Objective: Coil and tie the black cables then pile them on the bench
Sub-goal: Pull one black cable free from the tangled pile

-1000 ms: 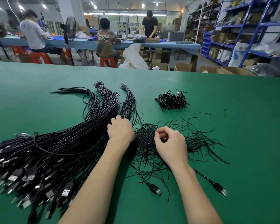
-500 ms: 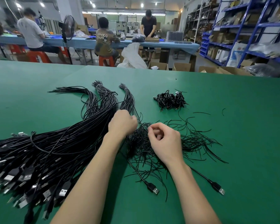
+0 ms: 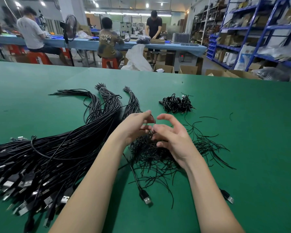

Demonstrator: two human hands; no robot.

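Black cable [image 3: 152,132] is pinched between both hands above the loose ties [image 3: 158,153] mid-bench: left hand [image 3: 134,126] nips it, right hand [image 3: 170,137] half-curled, seemingly to bind it. Finished coils [image 3: 175,103] lie toward the far edge.

Black USB cables, loose ties and a small finished pile on the green table [image 3: 242,148].

A thick sheaf of straight black cables [image 3: 60,148] lies on the left, its silver USB plugs [image 3: 27,182] fanned toward the near edge and its far ends splayed in banded bunches [image 3: 107,98]. Right of it sprawls a loose heap of thin black ties [image 3: 158,153], with strands straggling out to the right. Two single cables run out from under this heap, their plugs [image 3: 147,200] pointing toward the near edge. Farther back, well apart, sits a small pile of coiled, tied cables [image 3: 176,103].
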